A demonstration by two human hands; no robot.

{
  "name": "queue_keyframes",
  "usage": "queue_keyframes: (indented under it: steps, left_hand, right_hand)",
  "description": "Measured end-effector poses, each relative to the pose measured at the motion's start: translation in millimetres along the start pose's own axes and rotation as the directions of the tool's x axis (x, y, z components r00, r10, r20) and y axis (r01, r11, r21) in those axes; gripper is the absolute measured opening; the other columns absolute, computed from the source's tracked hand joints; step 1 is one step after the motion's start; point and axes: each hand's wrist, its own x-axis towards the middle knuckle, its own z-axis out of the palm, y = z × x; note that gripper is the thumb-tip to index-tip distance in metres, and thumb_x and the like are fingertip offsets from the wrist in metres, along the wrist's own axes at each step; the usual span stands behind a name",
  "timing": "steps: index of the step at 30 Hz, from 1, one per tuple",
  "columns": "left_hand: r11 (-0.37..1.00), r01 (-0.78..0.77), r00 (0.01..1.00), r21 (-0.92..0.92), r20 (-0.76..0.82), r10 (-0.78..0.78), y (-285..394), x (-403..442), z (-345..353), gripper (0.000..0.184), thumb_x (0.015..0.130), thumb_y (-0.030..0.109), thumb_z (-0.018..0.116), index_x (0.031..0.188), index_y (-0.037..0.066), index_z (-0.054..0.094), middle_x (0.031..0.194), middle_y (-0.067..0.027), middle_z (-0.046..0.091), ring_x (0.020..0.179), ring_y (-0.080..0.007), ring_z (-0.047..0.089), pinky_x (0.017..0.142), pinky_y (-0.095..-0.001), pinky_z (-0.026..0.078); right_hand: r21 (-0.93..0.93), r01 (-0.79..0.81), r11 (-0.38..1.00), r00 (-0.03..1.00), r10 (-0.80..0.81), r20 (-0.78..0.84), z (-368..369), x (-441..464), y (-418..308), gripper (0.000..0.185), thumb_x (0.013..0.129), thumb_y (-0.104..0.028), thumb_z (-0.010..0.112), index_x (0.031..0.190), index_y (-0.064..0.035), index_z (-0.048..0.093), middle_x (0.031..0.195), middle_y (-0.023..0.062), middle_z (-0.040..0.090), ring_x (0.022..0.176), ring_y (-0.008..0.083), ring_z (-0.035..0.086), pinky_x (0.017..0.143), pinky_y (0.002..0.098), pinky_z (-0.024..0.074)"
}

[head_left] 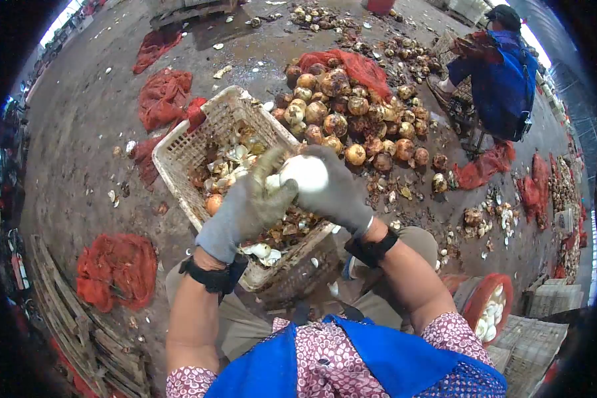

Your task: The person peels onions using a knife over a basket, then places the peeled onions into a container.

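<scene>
A white peeled onion (306, 174) is held up above the near part of a plastic crate (177, 156). My right hand (340, 192), in a grey glove, wraps around the onion from the right. My left hand (255, 202), in a soiled grey glove, closes its fingers against the onion's left side. Some of its fingertips are hidden behind the onion. Below both hands, the crate holds onion skins (242, 158), pale scraps and an unpeeled onion (213, 203).
Beyond the crate lies a heap of unpeeled onions (335, 123) under red netting (358, 69). A tipped tub of white onions (489, 312) stands by my right side. Wooden slats (79, 318) lie at left. Another person (497, 79) sits at upper right.
</scene>
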Motion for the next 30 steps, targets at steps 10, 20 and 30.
queue_keyframes:
  steps: [10,20,30]
  left_hand:
    - [0.976,-0.152,0.874,0.153,-0.440,0.205,-83.4,12.0,-13.4,0.039,0.084,0.005,0.058,0.123,0.007,0.056,0.102,-0.0198,0.067,0.094,-0.0331,0.066,0.075,-0.0410,0.054]
    - [0.906,-0.414,0.908,0.087,-0.025,0.417,-5.7,-4.4,20.2,0.030,0.092,0.006,0.058,0.120,-0.002,0.057,0.098,-0.0105,0.066,0.090,-0.0206,0.062,0.083,-0.0325,0.049]
    - [0.798,-0.497,0.867,0.340,0.157,0.473,74.7,-48.3,85.9,0.017,0.090,0.010,0.064,0.105,0.002,0.064,0.096,-0.0052,0.066,0.088,-0.0115,0.059,0.079,-0.0303,0.049]
  right_hand:
    - [0.885,-0.440,0.153,0.896,0.143,0.421,-32.4,6.3,-30.3,0.071,0.067,-0.035,0.081,0.126,-0.0058,0.054,0.119,0.0132,0.061,0.096,0.0243,0.065,0.088,0.0345,0.0508]
    - [0.685,0.004,0.728,0.968,-0.174,0.180,-112.1,-19.5,-59.3,0.117,0.062,-0.034,0.086,0.152,-0.0067,0.016,0.148,0.0172,0.037,0.133,0.0267,0.041,0.108,0.0393,0.0359]
    - [0.312,0.270,0.911,0.932,-0.329,0.152,-168.4,-94.0,-100.5,0.109,0.063,-0.017,0.082,0.150,-0.0013,0.017,0.142,0.0169,0.041,0.130,0.0245,0.042,0.110,0.0367,0.0334]
